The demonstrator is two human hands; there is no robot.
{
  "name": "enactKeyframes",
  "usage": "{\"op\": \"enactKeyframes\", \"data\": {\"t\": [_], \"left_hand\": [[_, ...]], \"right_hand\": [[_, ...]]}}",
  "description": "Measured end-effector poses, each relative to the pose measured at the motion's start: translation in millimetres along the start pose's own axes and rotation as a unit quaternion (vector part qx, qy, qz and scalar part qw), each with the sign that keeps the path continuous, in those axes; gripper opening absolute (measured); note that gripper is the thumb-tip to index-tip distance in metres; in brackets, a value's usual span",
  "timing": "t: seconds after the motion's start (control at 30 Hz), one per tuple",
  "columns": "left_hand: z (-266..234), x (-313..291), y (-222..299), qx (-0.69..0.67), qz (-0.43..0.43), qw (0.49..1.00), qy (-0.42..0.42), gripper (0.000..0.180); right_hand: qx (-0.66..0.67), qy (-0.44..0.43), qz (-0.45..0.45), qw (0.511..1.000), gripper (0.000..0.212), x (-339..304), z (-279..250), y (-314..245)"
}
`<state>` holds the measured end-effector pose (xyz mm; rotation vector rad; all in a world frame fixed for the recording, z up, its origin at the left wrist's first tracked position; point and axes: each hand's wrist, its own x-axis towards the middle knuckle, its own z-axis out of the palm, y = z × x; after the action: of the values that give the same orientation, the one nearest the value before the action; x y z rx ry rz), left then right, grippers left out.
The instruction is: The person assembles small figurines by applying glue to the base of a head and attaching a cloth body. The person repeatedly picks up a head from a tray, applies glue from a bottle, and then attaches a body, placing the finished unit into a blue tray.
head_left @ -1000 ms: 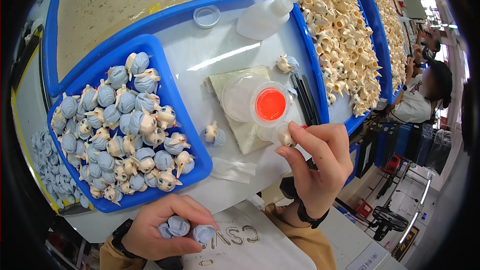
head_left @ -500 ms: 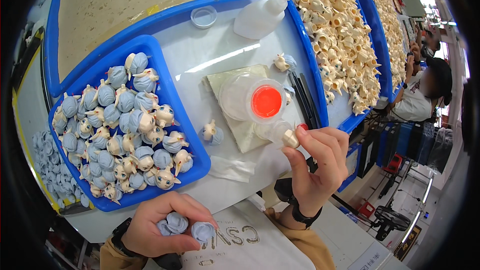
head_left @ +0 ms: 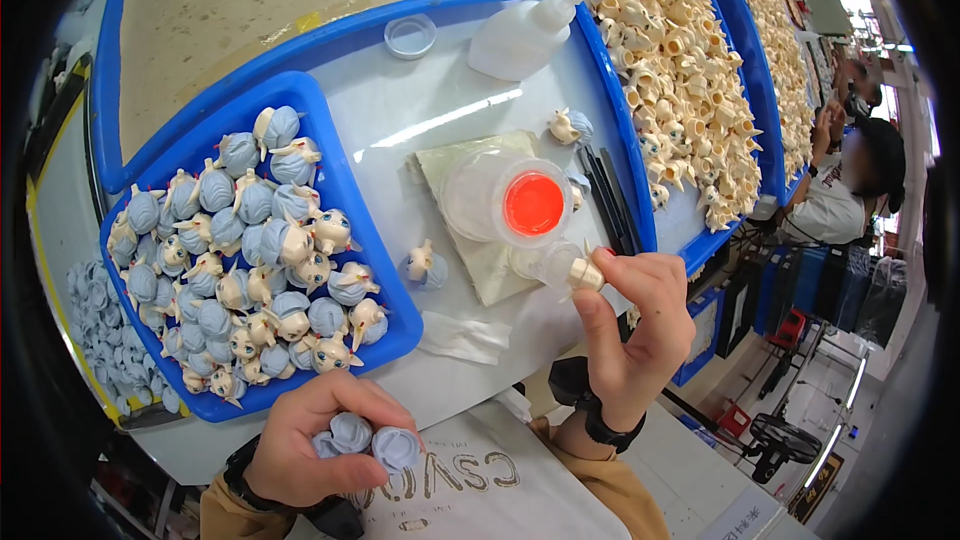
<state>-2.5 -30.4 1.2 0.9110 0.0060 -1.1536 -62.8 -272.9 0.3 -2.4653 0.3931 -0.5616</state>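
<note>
My left hand [head_left: 300, 452] is closed round several light-blue doll hair pieces [head_left: 397, 448], low in front of my shirt. Their hollow sides partly show. Between the thumb and fingertips of my right hand [head_left: 645, 315] sits a small cream doll head [head_left: 585, 274] with pointed ears. A small clear cup [head_left: 556, 264] stands right beside that head; whether they touch I cannot tell. Left of it is a larger translucent container [head_left: 478, 190], with bright red-orange showing in its round opening [head_left: 533, 205]. Both stand on or by a pale square pad [head_left: 440, 162].
Finished-looking heads with blue hair fill a blue tray [head_left: 408, 312] at left. Cream head parts [head_left: 680, 70] fill another at right. A white squeeze bottle [head_left: 515, 38], round lid [head_left: 410, 37], black pens [head_left: 612, 202], crumpled tissue [head_left: 465, 338] and loose heads [head_left: 426, 266] lie between. A co-worker [head_left: 845, 180] sits beyond.
My left hand has shifted slightly up and left, and the hair pieces turned a little in it. My right hand has tilted the cream head beside the small cup.
</note>
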Motion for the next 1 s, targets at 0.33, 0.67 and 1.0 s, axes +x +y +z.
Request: {"op": "enactKeyframes", "data": {"t": [0.33, 0.67, 1.0], "left_hand": [[5, -3, 1, -0.006, -0.035, 0.999, 0.040, 0.035], [1, -1, 3, 0.009, -0.018, 1.000, 0.003, 0.034], [2, -5, 8, 0.045, 0.008, 0.999, 0.007, 0.052]], "right_hand": [[0.112, 0.049, 0.028, 0.992, 0.030, -1, -4, -8], [0.278, -0.089, -0.158, 0.943, 0.029, -27, 10, -54], [0.177, -0.129, -0.183, 0.958, 0.029, -22, 17, -66]]}}
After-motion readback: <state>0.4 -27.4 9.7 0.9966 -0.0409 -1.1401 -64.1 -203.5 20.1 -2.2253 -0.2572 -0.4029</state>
